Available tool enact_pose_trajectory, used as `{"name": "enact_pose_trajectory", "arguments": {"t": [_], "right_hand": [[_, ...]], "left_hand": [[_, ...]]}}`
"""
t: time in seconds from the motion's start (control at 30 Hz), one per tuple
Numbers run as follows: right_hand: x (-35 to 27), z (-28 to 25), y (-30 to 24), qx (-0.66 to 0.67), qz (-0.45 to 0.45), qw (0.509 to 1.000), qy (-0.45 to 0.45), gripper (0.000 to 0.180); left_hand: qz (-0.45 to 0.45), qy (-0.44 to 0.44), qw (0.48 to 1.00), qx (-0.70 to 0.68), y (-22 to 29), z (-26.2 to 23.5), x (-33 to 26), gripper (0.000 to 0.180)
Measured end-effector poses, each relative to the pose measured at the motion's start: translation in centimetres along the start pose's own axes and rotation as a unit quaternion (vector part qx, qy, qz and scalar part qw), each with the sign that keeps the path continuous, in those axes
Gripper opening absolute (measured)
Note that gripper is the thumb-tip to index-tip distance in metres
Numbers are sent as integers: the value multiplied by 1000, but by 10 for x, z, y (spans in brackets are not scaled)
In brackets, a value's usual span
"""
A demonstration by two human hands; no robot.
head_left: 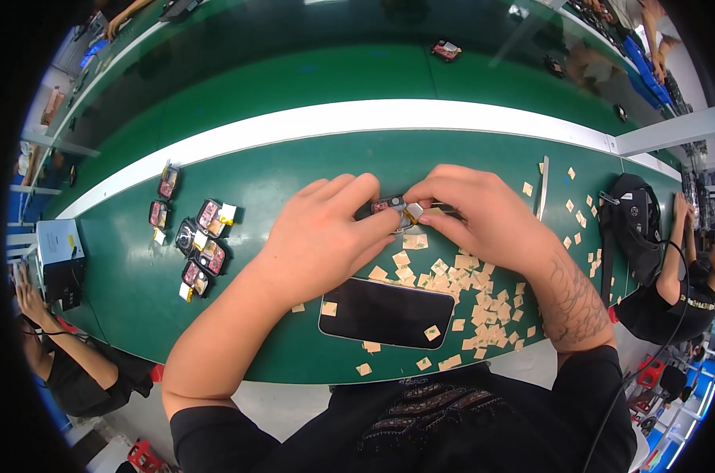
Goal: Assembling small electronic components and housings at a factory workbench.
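Above the green table [113, 260], near its middle, our left hand [322, 221] grips a small open gadget [386, 206] between thumb and fingers, while our right hand [479, 209] pinches the silver block [413, 211] at the gadget's right end. Nearer to us lies a black phone [385, 315] with two stickers on it; more tan stickers [491, 307] scatter beside it. Similar gadgets [210, 217] sit to our left, and a black bag [635, 221] rests well to our right.
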State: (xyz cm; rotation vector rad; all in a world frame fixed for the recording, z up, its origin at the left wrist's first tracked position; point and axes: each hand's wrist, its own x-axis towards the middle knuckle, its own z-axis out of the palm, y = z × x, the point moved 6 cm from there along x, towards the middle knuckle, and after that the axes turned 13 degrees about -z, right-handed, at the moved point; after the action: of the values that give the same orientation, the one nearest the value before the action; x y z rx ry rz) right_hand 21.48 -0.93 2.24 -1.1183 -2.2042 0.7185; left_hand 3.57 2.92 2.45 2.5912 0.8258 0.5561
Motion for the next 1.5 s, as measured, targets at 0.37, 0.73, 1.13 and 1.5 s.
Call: {"name": "enact_pose_trajectory", "arguments": {"t": [0.37,0.73,1.13,1.5], "right_hand": [[-2,17,-11,-24,25,998,61,22],[-5,18,-1,93,92,986,103,25],[-5,20,2,124,117,981,89,24],[-3,15,-1,93,131,982,96,19]], "left_hand": [[7,10,1000,4,5,-1,0,26],[-44,-8,997,-63,-1,0,1,44],[-61,-12,995,-83,-4,3,0,46],[-78,-18,992,-96,-2,4,-2,45]]}}
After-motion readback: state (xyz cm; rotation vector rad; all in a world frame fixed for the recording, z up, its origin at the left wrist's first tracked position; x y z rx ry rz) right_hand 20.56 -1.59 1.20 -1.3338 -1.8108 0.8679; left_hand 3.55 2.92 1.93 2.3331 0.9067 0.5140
